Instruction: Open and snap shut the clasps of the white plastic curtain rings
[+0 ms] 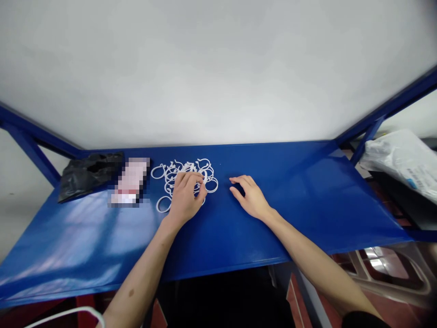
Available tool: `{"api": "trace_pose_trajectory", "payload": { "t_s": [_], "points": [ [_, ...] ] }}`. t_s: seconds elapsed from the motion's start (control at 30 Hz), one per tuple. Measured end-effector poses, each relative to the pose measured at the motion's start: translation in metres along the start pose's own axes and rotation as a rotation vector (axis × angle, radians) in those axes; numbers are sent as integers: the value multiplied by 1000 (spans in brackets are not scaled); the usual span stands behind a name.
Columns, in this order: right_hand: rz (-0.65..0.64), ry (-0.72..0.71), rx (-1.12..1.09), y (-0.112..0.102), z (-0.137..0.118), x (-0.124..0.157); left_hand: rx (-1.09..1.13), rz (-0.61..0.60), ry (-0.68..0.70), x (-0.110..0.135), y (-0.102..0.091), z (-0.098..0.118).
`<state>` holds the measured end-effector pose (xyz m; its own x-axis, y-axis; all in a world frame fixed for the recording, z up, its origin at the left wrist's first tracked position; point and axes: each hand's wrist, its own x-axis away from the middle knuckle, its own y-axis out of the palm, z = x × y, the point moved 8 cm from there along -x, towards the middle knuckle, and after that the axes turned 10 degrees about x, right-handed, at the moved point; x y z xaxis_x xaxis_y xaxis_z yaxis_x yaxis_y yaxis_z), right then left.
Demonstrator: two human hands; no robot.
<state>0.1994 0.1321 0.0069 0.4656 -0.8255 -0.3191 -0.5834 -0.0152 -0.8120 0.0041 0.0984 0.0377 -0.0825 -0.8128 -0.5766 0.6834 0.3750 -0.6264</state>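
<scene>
A loose pile of white plastic curtain rings (170, 187), with small eyelets on them, lies on the blue tabletop (225, 241). Over the right part of the pile is my left hand (187, 193), its thumb and fingertips closed around part of a white ring. The palm and fingers hide several rings beneath. To the right of the pile, my right hand (251, 197) hovers low above or rests on the blue surface; I cannot tell which. Its fingers are bent, with thumb and forefinger apart and nothing between them.
At the left lie a black plastic bag (90, 175) and a blurred-out phone-shaped object (131, 180). Blue frame bars (30, 148) rise at both sides against a white wall (218, 73). A clear plastic package (404, 159) sits beyond the right edge, above a plastic stool (385, 273).
</scene>
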Motion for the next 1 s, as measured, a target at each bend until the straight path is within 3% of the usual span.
{"api": "trace_pose_trajectory", "payload": {
  "t_s": [0.13,0.23,0.5,0.67,0.77,0.9,1.0],
  "points": [
    [5,-1,-30,-1,0,0,28,81,-71,4,-5,-6],
    [27,-12,-54,-4,-2,1,18,104,-40,4,-7,-3],
    [5,58,-283,-2,-3,8,6,-223,345,13,28,48],
    [-26,91,-242,4,-2,10,-96,-283,479,22,39,63],
    [-18,104,-221,2,0,10,-49,-239,440,21,39,61],
    [26,126,-217,-3,2,10,78,-66,234,15,29,49],
    [30,123,-215,-3,1,12,76,-48,128,13,27,41]
  ]
}}
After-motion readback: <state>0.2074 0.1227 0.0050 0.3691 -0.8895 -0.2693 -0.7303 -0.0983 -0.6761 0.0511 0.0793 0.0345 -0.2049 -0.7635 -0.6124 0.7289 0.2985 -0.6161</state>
